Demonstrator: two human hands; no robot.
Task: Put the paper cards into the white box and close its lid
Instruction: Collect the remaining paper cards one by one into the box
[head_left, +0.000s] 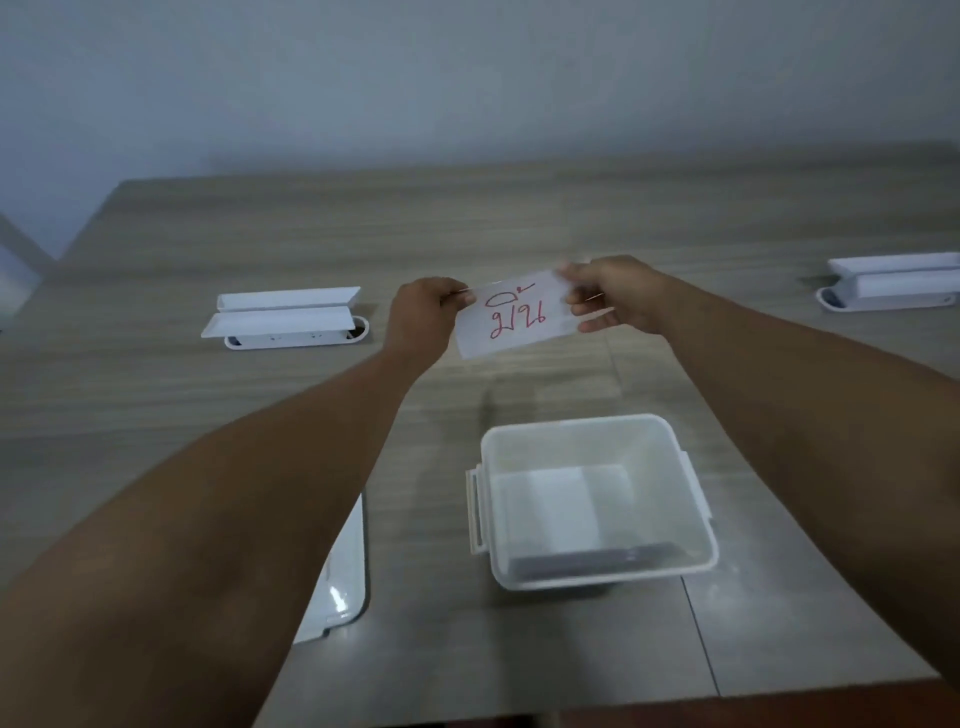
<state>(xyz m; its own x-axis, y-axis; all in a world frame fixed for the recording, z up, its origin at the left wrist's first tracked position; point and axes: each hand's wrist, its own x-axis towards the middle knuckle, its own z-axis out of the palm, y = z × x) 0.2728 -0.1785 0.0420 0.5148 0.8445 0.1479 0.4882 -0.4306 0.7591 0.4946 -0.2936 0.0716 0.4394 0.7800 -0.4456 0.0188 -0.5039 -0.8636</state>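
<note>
Above the tabletop, our left hand and right hand pinch one paper card; next we lower it into the open white box.

Two bare forearms reach in from the lower corners, both uncovered along all of their visible length, with no sleeve edge showing on either. The left hand and the right hand are bare as well: no gloves, rings, watch or wristband can be seen. The wrists are plain and unmarked. Fine detail of the fingers is soft with blur, so nails and small marks cannot be made out
</note>
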